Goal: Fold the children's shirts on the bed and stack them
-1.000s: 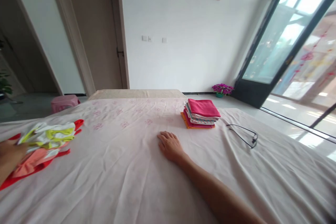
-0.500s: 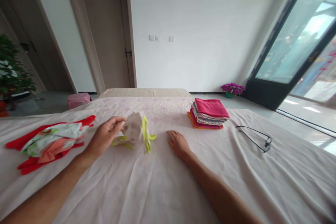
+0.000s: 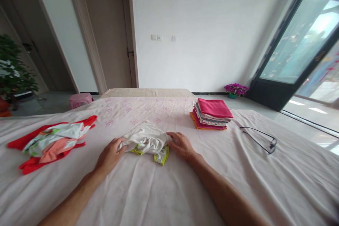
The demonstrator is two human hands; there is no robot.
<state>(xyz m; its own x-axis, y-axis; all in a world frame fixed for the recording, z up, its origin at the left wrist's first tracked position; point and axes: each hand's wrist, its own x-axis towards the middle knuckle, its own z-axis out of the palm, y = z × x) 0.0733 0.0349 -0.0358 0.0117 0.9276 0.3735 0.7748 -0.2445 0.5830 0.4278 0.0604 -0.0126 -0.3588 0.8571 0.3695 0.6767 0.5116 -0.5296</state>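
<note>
A crumpled white garment with yellow-green trim (image 3: 148,140) lies on the pale bedsheet (image 3: 137,197) between my hands. My left hand (image 3: 112,152) grips its left edge, fingers closed on the cloth. At its right edge my right hand (image 3: 181,144) pinches the fabric between thumb and fingers. The exact kind of garment is hidden by its folds. Farther left sits a loose heap of clothes (image 3: 57,139), red underneath with white, green and coral pieces on top. Beyond my right hand stands a stack of folded clothes (image 3: 213,111), a pink-red one uppermost.
Eyeglasses (image 3: 261,139) with dark frames lie on the sheet at the right. A pink stool (image 3: 81,100) stands on the floor past the bed's left side. Purple flowers (image 3: 235,90) in a green pot are by the glass door (image 3: 286,74).
My left hand took the white garment from the left heap and brought it to the middle. My right hand, earlier flat on the sheet, has closed on its right edge.
</note>
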